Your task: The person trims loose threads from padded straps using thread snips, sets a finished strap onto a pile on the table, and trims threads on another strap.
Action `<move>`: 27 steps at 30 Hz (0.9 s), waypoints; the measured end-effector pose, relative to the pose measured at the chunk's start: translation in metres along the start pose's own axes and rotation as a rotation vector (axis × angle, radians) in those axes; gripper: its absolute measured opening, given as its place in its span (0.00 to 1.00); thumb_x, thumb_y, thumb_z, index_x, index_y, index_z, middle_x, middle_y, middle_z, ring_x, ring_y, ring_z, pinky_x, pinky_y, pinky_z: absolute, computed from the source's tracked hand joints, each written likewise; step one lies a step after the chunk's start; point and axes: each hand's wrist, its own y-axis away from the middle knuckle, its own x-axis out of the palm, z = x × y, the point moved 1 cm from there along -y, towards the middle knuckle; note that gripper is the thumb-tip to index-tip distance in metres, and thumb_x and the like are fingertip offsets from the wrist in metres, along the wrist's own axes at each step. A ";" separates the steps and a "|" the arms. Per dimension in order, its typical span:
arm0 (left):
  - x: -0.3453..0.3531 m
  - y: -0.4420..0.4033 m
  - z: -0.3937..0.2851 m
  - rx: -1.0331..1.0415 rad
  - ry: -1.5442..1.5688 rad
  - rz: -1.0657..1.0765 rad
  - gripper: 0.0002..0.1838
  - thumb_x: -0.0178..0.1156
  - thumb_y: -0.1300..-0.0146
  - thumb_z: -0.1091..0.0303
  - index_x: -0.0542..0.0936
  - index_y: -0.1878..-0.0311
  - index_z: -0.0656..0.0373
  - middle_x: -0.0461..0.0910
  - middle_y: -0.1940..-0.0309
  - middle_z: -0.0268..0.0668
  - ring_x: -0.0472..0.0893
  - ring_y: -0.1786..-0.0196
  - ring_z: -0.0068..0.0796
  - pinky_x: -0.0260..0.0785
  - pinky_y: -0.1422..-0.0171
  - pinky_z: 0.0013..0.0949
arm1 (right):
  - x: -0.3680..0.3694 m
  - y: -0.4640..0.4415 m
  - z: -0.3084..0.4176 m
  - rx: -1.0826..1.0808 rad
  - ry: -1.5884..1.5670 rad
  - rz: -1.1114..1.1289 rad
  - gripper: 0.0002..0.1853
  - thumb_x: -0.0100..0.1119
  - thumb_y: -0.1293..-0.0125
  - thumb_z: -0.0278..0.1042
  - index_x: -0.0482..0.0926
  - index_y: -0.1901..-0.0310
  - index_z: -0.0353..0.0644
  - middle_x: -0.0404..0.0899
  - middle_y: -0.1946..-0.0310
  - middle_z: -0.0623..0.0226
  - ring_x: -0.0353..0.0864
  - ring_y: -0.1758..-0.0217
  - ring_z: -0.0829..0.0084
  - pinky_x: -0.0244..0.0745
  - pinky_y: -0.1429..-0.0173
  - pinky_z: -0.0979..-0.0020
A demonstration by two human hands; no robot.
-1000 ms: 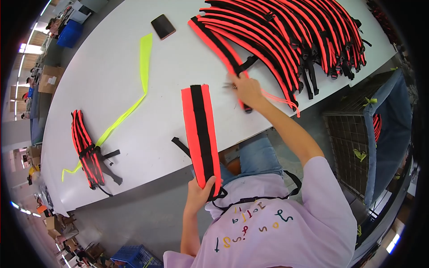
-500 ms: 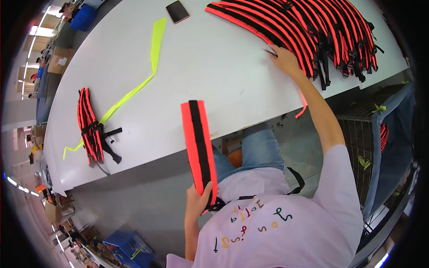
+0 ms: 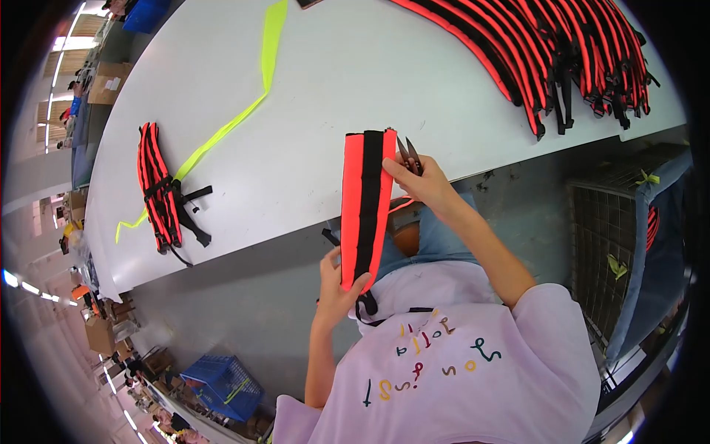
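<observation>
A bright red strap with a black centre stripe [image 3: 367, 214] stands lengthwise in front of my body, over the table's edge. My left hand [image 3: 340, 288] grips its lower end, thumb on the front face; black webbing hangs below. At the upper right edge, my right hand [image 3: 425, 181] has its thumb against the strap. Dark pointed thread snips [image 3: 409, 153] are held in that same hand, blades upward. A thin red strip [image 3: 401, 204] shows just under the right hand; whether it is attached to the strap, I cannot tell.
Many similar straps [image 3: 532, 55] lie piled on the white table [image 3: 318, 96]. At left are a tied strap bundle [image 3: 157, 189] and a yellow-green ribbon [image 3: 222, 138]. A wire cage [image 3: 603, 237] with blue cloth [image 3: 629, 296] stands right; a blue crate [image 3: 222, 385] sits lower left.
My right hand has come from the pile with the snips to the strap's upper edge. The strap and my left hand have shifted up and right. The view has moved slightly.
</observation>
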 end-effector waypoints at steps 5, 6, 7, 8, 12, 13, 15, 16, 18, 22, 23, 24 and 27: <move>-0.029 -0.023 -0.012 -0.161 0.229 -0.039 0.19 0.61 0.43 0.70 0.72 0.49 0.64 0.70 0.54 0.33 0.74 0.59 0.21 0.65 0.57 0.22 | 0.009 0.016 -0.001 -0.167 0.124 0.138 0.16 0.58 0.37 0.43 0.75 0.71 0.36 0.62 0.82 0.81 0.55 0.77 0.86 0.55 0.73 0.78; -0.032 -0.032 -0.018 -0.236 0.394 -0.052 0.18 0.61 0.42 0.70 0.71 0.50 0.65 0.71 0.57 0.33 0.73 0.61 0.19 0.64 0.59 0.20 | 0.012 0.019 0.000 -0.194 0.118 0.156 0.16 0.58 0.37 0.43 0.75 0.70 0.36 0.62 0.82 0.80 0.55 0.77 0.86 0.55 0.73 0.78; -0.033 -0.043 -0.036 -0.219 0.447 -0.080 0.15 0.60 0.42 0.70 0.72 0.53 0.65 0.71 0.61 0.31 0.71 0.64 0.16 0.62 0.62 0.19 | 0.015 0.023 0.001 -0.220 0.112 0.174 0.16 0.58 0.37 0.43 0.75 0.70 0.35 0.62 0.82 0.80 0.56 0.77 0.86 0.55 0.73 0.78; -0.030 -0.056 -0.059 -0.201 0.501 -0.108 0.12 0.59 0.41 0.70 0.73 0.56 0.65 0.71 0.65 0.29 0.69 0.67 0.14 0.60 0.65 0.19 | 0.017 0.026 0.001 -0.247 0.104 0.190 0.16 0.58 0.37 0.42 0.75 0.70 0.34 0.62 0.82 0.80 0.56 0.77 0.86 0.55 0.73 0.78; -0.020 -0.083 -0.079 -0.243 0.494 -0.117 0.08 0.58 0.38 0.69 0.73 0.68 0.64 0.71 0.76 0.25 0.66 0.73 0.09 0.58 0.71 0.19 | 0.012 0.031 -0.001 -0.275 0.255 0.165 0.15 0.61 0.39 0.41 0.75 0.67 0.35 0.63 0.82 0.74 0.58 0.78 0.83 0.57 0.73 0.77; -0.018 -0.085 -0.079 -0.289 0.513 -0.123 0.10 0.58 0.37 0.66 0.75 0.68 0.64 0.75 0.74 0.27 0.71 0.71 0.11 0.64 0.67 0.18 | 0.009 0.034 0.002 -0.280 0.349 0.122 0.15 0.61 0.40 0.41 0.75 0.66 0.36 0.65 0.81 0.72 0.61 0.79 0.82 0.59 0.73 0.76; 0.000 -0.082 -0.075 -0.393 0.741 -0.194 0.10 0.57 0.36 0.65 0.76 0.65 0.64 0.78 0.71 0.30 0.74 0.70 0.12 0.66 0.66 0.19 | 0.006 0.041 0.005 -0.378 0.509 -0.045 0.15 0.62 0.41 0.41 0.75 0.65 0.37 0.69 0.78 0.69 0.67 0.78 0.79 0.64 0.72 0.75; 0.009 -0.080 -0.071 -0.447 0.855 -0.234 0.11 0.57 0.36 0.64 0.77 0.64 0.64 0.79 0.70 0.31 0.75 0.69 0.12 0.68 0.66 0.20 | 0.007 0.047 0.005 -0.473 0.573 -0.169 0.15 0.63 0.42 0.42 0.75 0.65 0.37 0.70 0.77 0.68 0.70 0.78 0.77 0.66 0.71 0.75; 0.016 -0.076 -0.066 -0.573 0.973 -0.261 0.11 0.55 0.35 0.65 0.78 0.59 0.64 0.79 0.68 0.31 0.75 0.69 0.13 0.69 0.67 0.21 | 0.005 0.055 0.005 -0.538 0.635 -0.265 0.15 0.64 0.43 0.41 0.75 0.64 0.38 0.73 0.74 0.66 0.75 0.76 0.74 0.69 0.71 0.74; 0.019 -0.069 -0.068 -0.604 1.029 -0.295 0.10 0.55 0.35 0.65 0.78 0.60 0.63 0.78 0.69 0.29 0.75 0.69 0.13 0.68 0.65 0.20 | -0.010 0.069 -0.010 -0.607 0.663 -0.200 0.12 0.66 0.46 0.36 0.76 0.64 0.40 0.74 0.72 0.67 0.77 0.77 0.73 0.69 0.76 0.76; 0.019 -0.068 -0.068 -0.577 1.001 -0.310 0.10 0.55 0.35 0.65 0.78 0.60 0.63 0.78 0.69 0.28 0.74 0.69 0.12 0.68 0.65 0.20 | -0.009 0.070 -0.014 -0.676 0.673 -0.189 0.12 0.66 0.46 0.35 0.76 0.64 0.40 0.74 0.73 0.68 0.76 0.78 0.74 0.67 0.77 0.77; 0.019 -0.067 -0.068 -0.550 0.973 -0.325 0.10 0.55 0.35 0.65 0.78 0.60 0.63 0.77 0.70 0.28 0.74 0.69 0.12 0.67 0.66 0.20 | -0.008 0.072 -0.015 -0.702 0.705 -0.178 0.11 0.66 0.47 0.34 0.76 0.64 0.40 0.74 0.73 0.68 0.75 0.79 0.74 0.66 0.78 0.77; 0.017 -0.067 -0.065 -0.482 0.948 -0.293 0.10 0.52 0.34 0.65 0.75 0.61 0.63 0.80 0.68 0.36 0.80 0.71 0.19 0.75 0.67 0.24 | -0.004 0.076 -0.017 -0.756 0.744 -0.187 0.10 0.67 0.49 0.32 0.77 0.66 0.40 0.73 0.73 0.70 0.72 0.81 0.76 0.63 0.80 0.75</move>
